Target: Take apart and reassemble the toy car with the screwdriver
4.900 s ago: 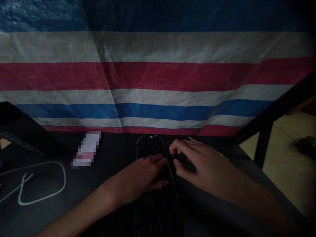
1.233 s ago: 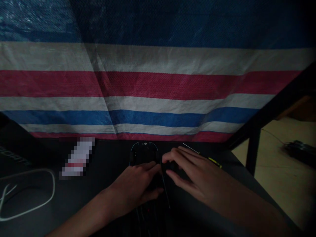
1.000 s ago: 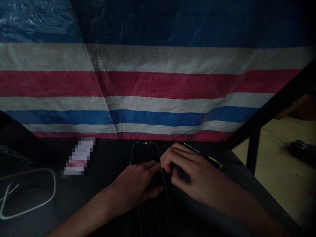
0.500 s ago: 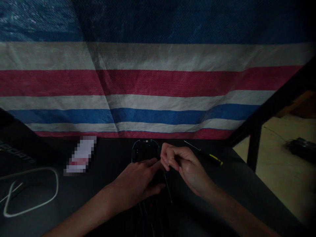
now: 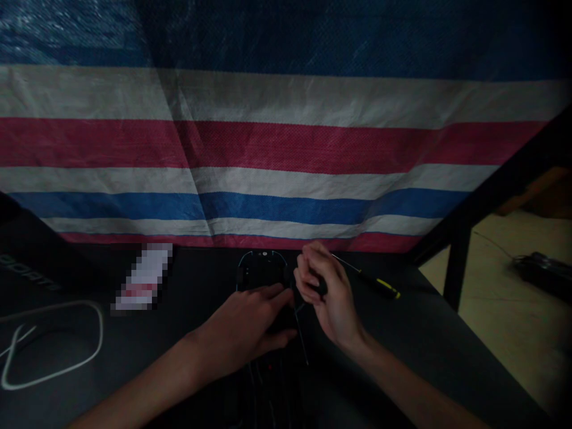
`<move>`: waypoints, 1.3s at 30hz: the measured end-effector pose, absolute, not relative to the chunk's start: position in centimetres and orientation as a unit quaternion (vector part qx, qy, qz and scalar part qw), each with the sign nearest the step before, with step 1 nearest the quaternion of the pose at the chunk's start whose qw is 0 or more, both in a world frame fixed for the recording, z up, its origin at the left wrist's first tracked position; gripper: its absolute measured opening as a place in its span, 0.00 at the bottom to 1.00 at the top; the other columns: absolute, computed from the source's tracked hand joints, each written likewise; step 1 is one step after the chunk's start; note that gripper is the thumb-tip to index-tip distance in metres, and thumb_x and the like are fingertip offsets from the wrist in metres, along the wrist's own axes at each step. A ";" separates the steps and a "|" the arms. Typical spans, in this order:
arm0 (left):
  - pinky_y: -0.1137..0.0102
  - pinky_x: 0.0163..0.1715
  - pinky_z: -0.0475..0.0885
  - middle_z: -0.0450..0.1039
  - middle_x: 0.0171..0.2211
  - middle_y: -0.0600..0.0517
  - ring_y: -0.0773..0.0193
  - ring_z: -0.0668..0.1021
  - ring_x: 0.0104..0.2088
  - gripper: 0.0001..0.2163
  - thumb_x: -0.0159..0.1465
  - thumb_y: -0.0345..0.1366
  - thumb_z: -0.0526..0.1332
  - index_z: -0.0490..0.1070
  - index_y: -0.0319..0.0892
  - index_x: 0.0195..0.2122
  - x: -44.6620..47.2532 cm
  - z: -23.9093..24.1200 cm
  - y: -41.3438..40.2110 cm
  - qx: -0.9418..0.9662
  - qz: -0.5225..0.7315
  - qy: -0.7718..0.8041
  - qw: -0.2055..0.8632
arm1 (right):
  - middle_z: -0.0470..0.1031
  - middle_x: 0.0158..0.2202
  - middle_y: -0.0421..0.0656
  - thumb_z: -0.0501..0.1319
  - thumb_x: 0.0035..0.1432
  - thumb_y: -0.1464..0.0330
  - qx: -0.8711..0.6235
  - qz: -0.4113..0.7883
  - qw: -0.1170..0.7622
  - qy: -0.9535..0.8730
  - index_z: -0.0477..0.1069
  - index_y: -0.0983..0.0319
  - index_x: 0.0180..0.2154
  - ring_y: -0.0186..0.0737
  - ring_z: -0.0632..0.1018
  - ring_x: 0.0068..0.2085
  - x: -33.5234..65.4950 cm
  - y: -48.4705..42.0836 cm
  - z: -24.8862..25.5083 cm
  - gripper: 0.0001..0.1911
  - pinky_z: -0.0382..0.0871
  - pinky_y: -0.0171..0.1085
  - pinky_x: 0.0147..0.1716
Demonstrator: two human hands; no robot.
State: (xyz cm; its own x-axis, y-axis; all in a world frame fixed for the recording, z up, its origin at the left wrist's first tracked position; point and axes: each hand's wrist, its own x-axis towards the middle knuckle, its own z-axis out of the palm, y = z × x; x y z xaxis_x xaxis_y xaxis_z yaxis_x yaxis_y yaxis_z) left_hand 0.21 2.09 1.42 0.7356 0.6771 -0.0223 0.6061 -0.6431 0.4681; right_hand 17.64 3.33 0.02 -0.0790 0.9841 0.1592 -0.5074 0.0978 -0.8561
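A long black device (image 5: 263, 271) with thin light-blue edge lines lies in the middle of the dark table, in front of me. My left hand (image 5: 254, 322) lies across it, fingers bent over its right side, thumb lower down. Just right of it, my right hand (image 5: 326, 292) is closed around a thin-shafted tool with a dark handle (image 5: 320, 287); its slim shaft points left toward the device's side, and its exact kind is hard to make out. Between the hands a thin dark rod (image 5: 302, 339) slants downward. Dim light hides the device's details.
A black and yellow screwdriver (image 5: 379, 286) lies behind my right hand. On the left are a white cable (image 5: 100, 339), a blurred-out pale item (image 5: 145, 277) and a dark box (image 5: 27, 262). A striped tarp (image 5: 277, 149) hangs behind the table (image 5: 429, 333).
My right hand has turned more upright and moved slightly, so the dark handle and slim shaft show more. My left hand stays on the device. The whole view has shifted slightly.
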 end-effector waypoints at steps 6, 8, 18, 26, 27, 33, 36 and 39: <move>0.60 0.44 0.80 0.77 0.51 0.43 0.50 0.84 0.47 0.15 0.73 0.43 0.59 0.72 0.42 0.55 0.3 1.6 2.0 0.903 0.082 0.355 0.228 | 0.69 0.29 0.37 0.54 0.70 0.66 -0.425 0.253 0.438 -0.751 0.67 0.58 0.35 0.35 0.71 0.31 19.7 3.6 1.3 0.09 0.60 0.38 0.33; 0.60 0.45 0.80 0.77 0.52 0.42 0.49 0.84 0.48 0.15 0.73 0.43 0.60 0.72 0.42 0.56 0.2 1.7 1.9 0.902 0.079 0.356 0.230 | 0.70 0.26 0.36 0.55 0.69 0.67 -0.461 0.174 0.336 -0.802 0.66 0.58 0.33 0.36 0.71 0.28 20.7 3.4 2.3 0.09 0.58 0.39 0.32; 0.59 0.47 0.80 0.77 0.54 0.42 0.49 0.84 0.50 0.15 0.72 0.41 0.62 0.72 0.42 0.57 0.2 1.8 1.8 0.906 0.079 0.350 0.227 | 0.77 0.54 0.38 0.64 0.69 0.69 -0.335 0.203 0.267 -0.881 0.68 0.50 0.56 0.37 0.79 0.54 23.7 2.8 4.8 0.16 0.71 0.39 0.54; 0.54 0.48 0.81 0.77 0.56 0.42 0.46 0.83 0.53 0.17 0.71 0.41 0.63 0.70 0.40 0.58 0.2 1.1 2.0 0.903 0.082 0.357 0.226 | 0.74 0.50 0.38 0.65 0.63 0.77 -0.277 0.444 0.332 -0.785 0.73 0.53 0.50 0.35 0.79 0.53 23.4 3.0 4.5 0.17 0.76 0.37 0.55; 0.54 0.48 0.81 0.77 0.56 0.43 0.46 0.83 0.52 0.16 0.71 0.41 0.63 0.71 0.41 0.57 0.2 1.1 2.0 0.902 0.084 0.356 0.230 | 0.73 0.50 0.39 0.64 0.62 0.78 -0.273 0.455 0.341 -0.776 0.73 0.54 0.49 0.35 0.78 0.54 23.2 3.0 4.3 0.17 0.76 0.36 0.54; 0.56 0.47 0.81 0.78 0.56 0.42 0.47 0.83 0.52 0.15 0.71 0.40 0.63 0.71 0.41 0.57 0.3 1.7 1.9 0.902 0.085 0.351 0.238 | 0.75 0.45 0.39 0.58 0.54 0.84 -0.272 0.520 0.390 -0.709 0.72 0.57 0.43 0.36 0.78 0.50 21.8 2.8 3.1 0.20 0.72 0.38 0.52; 0.55 0.45 0.81 0.78 0.54 0.42 0.46 0.84 0.49 0.15 0.71 0.39 0.63 0.72 0.40 0.57 0.3 1.8 1.9 0.902 0.072 0.357 0.233 | 0.74 0.37 0.37 0.55 0.56 0.83 -0.272 0.530 0.418 -0.686 0.70 0.57 0.39 0.34 0.77 0.41 21.1 2.8 2.7 0.16 0.70 0.38 0.45; 0.54 0.48 0.80 0.79 0.53 0.42 0.45 0.83 0.51 0.14 0.71 0.39 0.64 0.72 0.40 0.56 0.3 1.6 1.9 0.905 0.083 0.349 0.229 | 0.71 0.32 0.37 0.54 0.58 0.81 -0.247 0.556 0.436 -0.663 0.69 0.58 0.38 0.34 0.74 0.36 20.4 2.6 2.2 0.13 0.67 0.38 0.40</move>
